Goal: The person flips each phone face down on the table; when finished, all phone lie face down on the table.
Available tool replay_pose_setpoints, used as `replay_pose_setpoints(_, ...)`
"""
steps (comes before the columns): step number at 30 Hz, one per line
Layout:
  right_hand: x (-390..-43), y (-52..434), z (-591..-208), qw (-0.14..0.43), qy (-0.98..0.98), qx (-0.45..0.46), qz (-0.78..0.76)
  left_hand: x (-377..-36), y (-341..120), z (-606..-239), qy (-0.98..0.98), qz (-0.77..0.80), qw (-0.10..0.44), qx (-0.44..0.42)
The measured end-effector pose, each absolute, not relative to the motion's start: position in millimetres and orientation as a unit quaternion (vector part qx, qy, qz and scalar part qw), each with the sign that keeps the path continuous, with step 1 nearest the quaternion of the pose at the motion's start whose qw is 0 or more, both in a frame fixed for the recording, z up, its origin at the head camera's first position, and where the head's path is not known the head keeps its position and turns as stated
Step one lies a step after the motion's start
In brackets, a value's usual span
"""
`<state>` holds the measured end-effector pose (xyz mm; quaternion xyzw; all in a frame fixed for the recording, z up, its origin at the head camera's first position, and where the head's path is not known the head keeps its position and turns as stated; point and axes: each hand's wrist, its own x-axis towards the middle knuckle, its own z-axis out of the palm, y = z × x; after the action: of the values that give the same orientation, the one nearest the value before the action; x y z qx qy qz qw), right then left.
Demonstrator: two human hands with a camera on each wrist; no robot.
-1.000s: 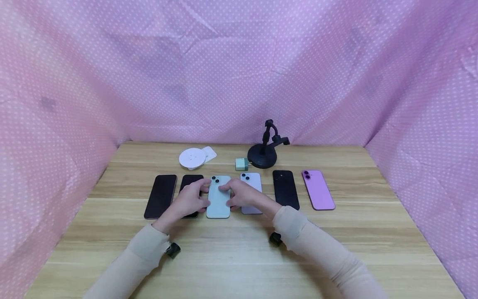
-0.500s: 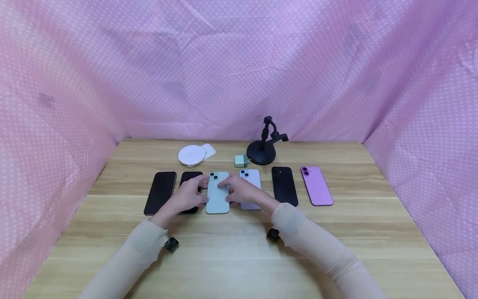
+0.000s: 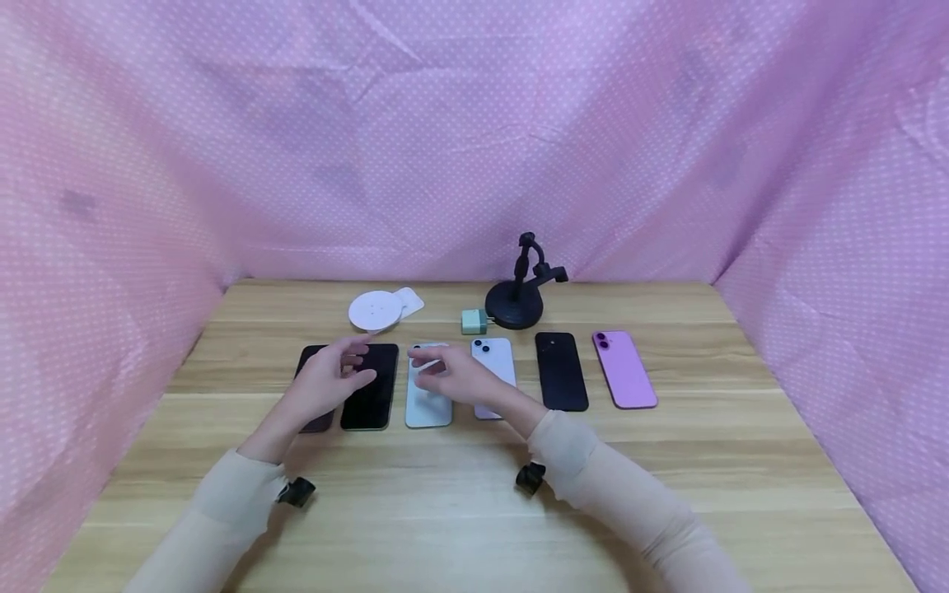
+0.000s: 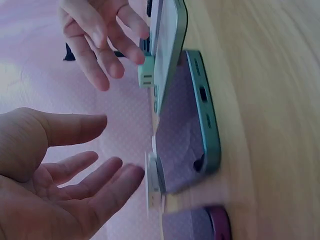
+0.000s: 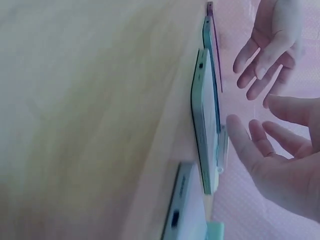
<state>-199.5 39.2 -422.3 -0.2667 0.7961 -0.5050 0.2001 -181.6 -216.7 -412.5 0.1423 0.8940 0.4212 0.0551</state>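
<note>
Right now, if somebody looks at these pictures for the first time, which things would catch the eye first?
Most striking is the row of six phones across the wooden table, running to a pink phone at the right end. Above the row's left half, the left hand and right hand hover with relaxed fingers, holding nothing, the right over a pale green phone. Pink dotted cloth walls in everything.

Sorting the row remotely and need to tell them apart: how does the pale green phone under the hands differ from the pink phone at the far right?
The pale green phone is mint-coloured; the pink phone is bright pink. The green one sits mid-row, partly under the right hand, with the left hand beside it; the pink one lies at the row's right end, away from both hands. Both lie flat, camera side up, on the wooden table.
</note>
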Motion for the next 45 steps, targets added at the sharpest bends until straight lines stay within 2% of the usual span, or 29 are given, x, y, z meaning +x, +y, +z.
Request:
replay_pose_setpoints(13, -197, 13, -429, 0.289, 0.661, -0.135, -0.679, -180, -234, -416, 0.874, 0.454, 0.125, 0.116)
replay_pose_setpoints(24, -194, 0, -442, 0.342, 0.597, -0.045, -0.724, -183, -232, -431, 0.878, 0.444, 0.136, 0.119)
replay_pose_setpoints(32, -193, -4, -445, 0.347, 0.603, -0.037, -0.717, -186, -229, -437, 0.889, 0.425, 0.127, 0.117)
replay_pose_setpoints(40, -193, -11, -445, 0.345, 0.654, -0.089, -0.667, -189, -232, -436, 0.898, 0.408, 0.122, 0.107)
replay_pose_setpoints(45, -194, -13, -445, 0.359, 0.622, -0.067, -0.693, -190, -234, -435, 0.895, 0.413, 0.128, 0.109)
